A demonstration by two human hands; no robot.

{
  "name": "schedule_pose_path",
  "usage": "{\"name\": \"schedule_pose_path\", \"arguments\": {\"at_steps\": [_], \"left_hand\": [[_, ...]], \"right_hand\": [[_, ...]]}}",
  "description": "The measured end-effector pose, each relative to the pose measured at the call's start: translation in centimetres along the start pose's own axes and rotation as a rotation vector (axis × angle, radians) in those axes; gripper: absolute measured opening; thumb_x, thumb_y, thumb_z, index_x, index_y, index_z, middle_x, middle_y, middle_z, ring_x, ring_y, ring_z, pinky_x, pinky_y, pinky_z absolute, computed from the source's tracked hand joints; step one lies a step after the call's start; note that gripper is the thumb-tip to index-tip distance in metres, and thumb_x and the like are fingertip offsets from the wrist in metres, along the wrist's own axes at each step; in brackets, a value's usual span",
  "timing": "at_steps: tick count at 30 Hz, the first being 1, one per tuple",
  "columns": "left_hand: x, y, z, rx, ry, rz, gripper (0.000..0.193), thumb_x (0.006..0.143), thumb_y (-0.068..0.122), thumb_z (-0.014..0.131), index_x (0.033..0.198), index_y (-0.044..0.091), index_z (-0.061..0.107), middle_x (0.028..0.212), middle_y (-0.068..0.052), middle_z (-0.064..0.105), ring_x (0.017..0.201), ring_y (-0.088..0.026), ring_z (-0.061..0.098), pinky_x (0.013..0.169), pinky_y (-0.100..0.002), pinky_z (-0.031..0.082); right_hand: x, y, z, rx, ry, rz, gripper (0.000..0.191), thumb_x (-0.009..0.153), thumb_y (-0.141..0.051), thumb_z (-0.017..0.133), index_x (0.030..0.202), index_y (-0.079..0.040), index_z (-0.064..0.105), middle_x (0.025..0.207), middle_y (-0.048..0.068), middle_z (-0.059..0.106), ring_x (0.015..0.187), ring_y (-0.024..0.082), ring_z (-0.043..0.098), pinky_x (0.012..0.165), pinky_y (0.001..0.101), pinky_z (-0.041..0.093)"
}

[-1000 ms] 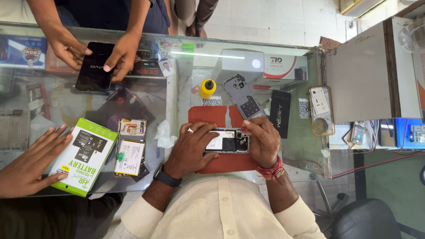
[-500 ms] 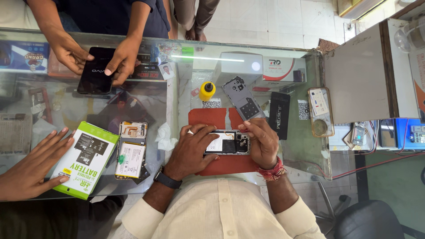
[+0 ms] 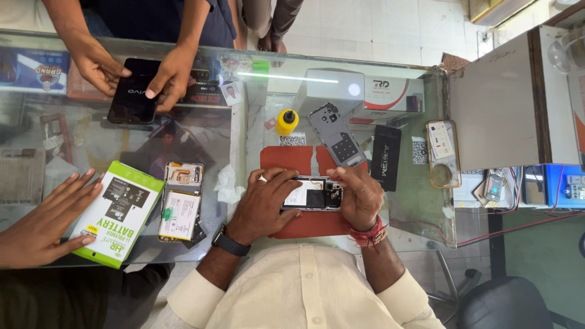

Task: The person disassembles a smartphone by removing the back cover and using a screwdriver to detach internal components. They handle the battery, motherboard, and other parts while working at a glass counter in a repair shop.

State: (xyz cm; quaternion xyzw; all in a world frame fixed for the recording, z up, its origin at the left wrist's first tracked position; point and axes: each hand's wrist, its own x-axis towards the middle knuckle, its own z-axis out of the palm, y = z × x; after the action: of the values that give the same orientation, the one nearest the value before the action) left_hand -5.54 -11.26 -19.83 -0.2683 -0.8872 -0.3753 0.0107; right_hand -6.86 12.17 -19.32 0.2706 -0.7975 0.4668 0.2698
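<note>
Both hands [image 3: 311, 198] clasp a flat, rectangular opened phone [image 3: 312, 195] on red mat [image 3: 292, 159].

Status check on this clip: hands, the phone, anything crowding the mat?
Left hand and right hand both grip the opened phone over the red mat. Back cover and yellow bottle lie just beyond, clear of the hands.

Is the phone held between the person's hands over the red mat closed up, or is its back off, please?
Open: the phone shows its bare white battery and dark circuitry; a grey back cover lies apart on the glass counter.
</note>
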Motion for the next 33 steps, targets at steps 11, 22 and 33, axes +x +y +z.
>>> {"name": "schedule_pose_path", "arguments": {"at_steps": [11, 22, 33], "left_hand": [[0.0, 0.3, -0.1, -0.015, 0.008, 0.009, 0.064, 0.066, 0.030, 0.087, 0.122, 0.006, 0.066, 0.135, -0.009, 0.062, 0.129, -0.028, 0.051, 0.109, -0.050, 0.032], [-0.1, 0.1, -0.1, -0.014, 0.012, 0.009, 0.065, 0.067, 0.030, 0.087, 0.123, 0.005, 0.066, 0.134, -0.009, 0.063, 0.129, -0.029, 0.051, 0.110, -0.050, 0.032], [0.1, 0.1, 0.4, -0.014, 0.017, 0.026, 0.064, 0.067, 0.031, 0.087, 0.121, 0.004, 0.066, 0.134, -0.009, 0.064, 0.127, -0.028, 0.053, 0.109, -0.049, 0.032]], "right_hand": [[-0.3, 0.4, -0.5, -0.059, 0.028, 0.131, 0.045, 0.089, 0.009, 0.073, 0.131, -0.006, 0.063, 0.101, 0.017, 0.069, 0.085, 0.019, 0.069, 0.074, 0.0279, 0.058], [0.1, 0.4, -0.6, 0.031, -0.089, 0.126, 0.049, 0.094, 0.010, 0.069, 0.139, -0.005, 0.054, 0.103, 0.014, 0.071, 0.093, 0.020, 0.072, 0.077, 0.0294, 0.059], [-1.6, 1.5, -1.2, 0.097, -0.012, 0.289, 0.055, 0.098, 0.016, 0.055, 0.150, 0.000, 0.043, 0.112, 0.018, 0.073, 0.104, 0.024, 0.075, 0.089, 0.0325, 0.062]]}}
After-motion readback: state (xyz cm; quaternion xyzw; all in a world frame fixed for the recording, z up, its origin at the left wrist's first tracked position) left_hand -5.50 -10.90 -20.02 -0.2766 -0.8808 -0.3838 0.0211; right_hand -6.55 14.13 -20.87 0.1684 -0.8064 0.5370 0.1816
